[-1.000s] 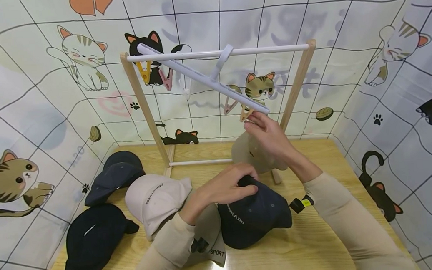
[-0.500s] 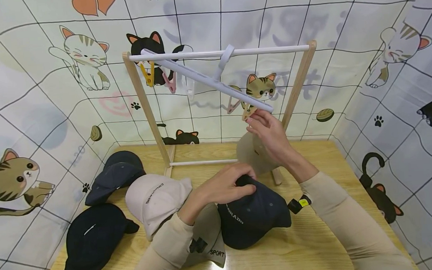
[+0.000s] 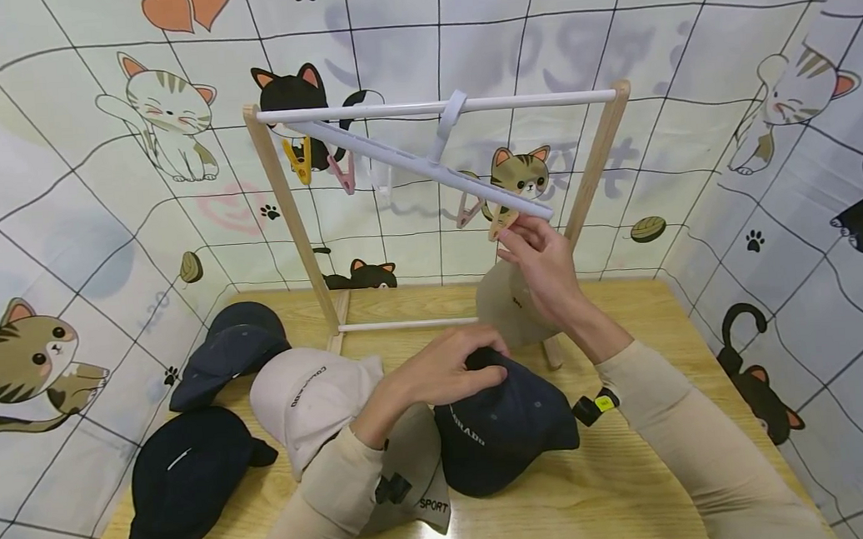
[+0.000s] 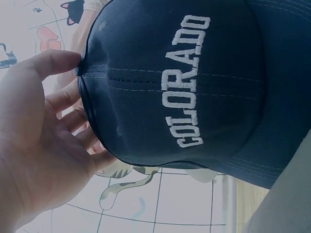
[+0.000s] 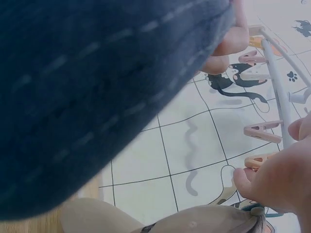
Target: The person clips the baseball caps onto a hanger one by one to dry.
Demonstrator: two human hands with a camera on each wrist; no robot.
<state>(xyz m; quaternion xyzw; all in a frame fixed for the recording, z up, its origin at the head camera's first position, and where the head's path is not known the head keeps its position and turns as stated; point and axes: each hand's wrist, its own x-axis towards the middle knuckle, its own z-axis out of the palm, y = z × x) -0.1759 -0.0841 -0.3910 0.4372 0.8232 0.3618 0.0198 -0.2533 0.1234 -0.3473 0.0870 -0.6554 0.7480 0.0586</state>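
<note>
The left hand (image 3: pixel 446 369) has its grip pinching the edge of a navy cloth cap lettered COLORADO in white (image 3: pixel 514 431), in front of a wooden rack with a white bar (image 3: pixel 598 174). The right hand (image 3: pixel 548 270) pinches a pale orange plastic clip (image 3: pixel 499 225) at the lower end of a tilted, pale lavender hanger (image 3: pixel 393 154). Beneath that hand is a beige cloth cap (image 3: pixel 505 306).

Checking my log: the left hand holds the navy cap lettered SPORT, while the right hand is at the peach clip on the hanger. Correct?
No: the navy cap in the left hand reads COLORADO, not SPORT, as the left wrist view shows. The right hand is indeed at the peach clip on the hanger.
</note>
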